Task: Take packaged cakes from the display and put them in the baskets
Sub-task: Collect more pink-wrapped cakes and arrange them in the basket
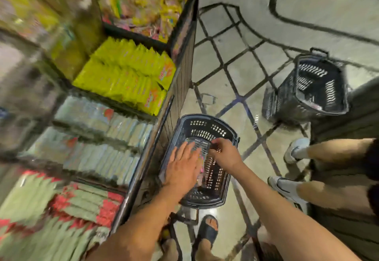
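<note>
1. Black slotted plastic basket (pixel 205 118): on the tiled floor, just beside the display's end panel.
2. Clear-wrapped packaged cake (pixel 199 147): lying inside item 1, on its bottom, partly under both hands; print blurred.
3. Left hand (pixel 182 166): palm down, fingers straight and spread, resting flat on the cake's left part; grips nothing.
4. Right hand (pixel 224 154): fingers curled down at the cake's right edge; pinch or mere touch can't be told (blur).
5. Second black slotted basket (pixel 274 100): on floor, well apart to the right, tilted.
6. Dark-framed display rack (pixel 178 88): compartments w/ yellow packs (pixel 127 76), pale clear packs (pixel 98 121), green-and-red packs (pixel 61 209).
</note>
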`<state>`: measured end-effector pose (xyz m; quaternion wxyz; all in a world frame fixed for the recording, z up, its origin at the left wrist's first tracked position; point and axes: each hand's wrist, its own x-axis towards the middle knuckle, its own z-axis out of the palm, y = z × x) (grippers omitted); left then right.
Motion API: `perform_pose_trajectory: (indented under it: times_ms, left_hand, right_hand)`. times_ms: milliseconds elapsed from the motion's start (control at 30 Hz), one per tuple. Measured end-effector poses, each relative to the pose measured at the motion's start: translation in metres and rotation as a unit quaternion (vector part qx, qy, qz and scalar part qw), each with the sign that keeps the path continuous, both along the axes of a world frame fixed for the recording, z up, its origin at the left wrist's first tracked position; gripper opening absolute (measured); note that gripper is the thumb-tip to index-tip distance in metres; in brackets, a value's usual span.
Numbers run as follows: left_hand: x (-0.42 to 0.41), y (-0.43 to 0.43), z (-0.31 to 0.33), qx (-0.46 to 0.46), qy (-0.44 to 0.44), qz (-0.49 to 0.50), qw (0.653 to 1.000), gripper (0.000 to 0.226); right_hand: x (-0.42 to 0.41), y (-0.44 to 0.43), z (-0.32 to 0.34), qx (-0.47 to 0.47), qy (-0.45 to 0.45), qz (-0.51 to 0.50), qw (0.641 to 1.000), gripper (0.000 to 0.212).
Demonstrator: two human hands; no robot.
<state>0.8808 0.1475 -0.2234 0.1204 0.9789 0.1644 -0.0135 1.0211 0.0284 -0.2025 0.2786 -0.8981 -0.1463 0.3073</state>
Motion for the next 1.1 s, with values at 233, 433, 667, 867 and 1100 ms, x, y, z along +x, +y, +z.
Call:
perform_pose_trajectory:
  times_ms: [233, 433, 667, 867, 1100]
  left_hand:
    - [0.037, 0.049, 0.169, 0.108, -0.139, 0.013, 0.984, 0.061]
    - [0.002, 0.080, 0.303, 0.206, -0.214, 0.095, 0.950, 0.063]
    - [-0.129, 0.075, 0.410, 0.315, -0.254, 0.211, 0.890, 0.067]
    - [-0.289, 0.054, 0.446, 0.384, -0.227, 0.297, 0.844, 0.062]
    - [-0.482, 0.001, 0.448, 0.408, -0.167, 0.429, 0.789, 0.066]
  right_hand:
    - [0.019, 0.018, 0.199, 0.075, -0.213, 0.050, 0.973, 0.047]
    - [0.011, 0.047, 0.324, 0.138, -0.364, 0.151, 0.909, 0.051]
    - [-0.080, 0.079, 0.421, 0.244, -0.465, 0.288, 0.801, 0.054]
    - [-0.201, 0.105, 0.452, 0.337, -0.461, 0.382, 0.726, 0.052]
    - [-0.369, 0.121, 0.462, 0.394, -0.396, 0.485, 0.673, 0.062]
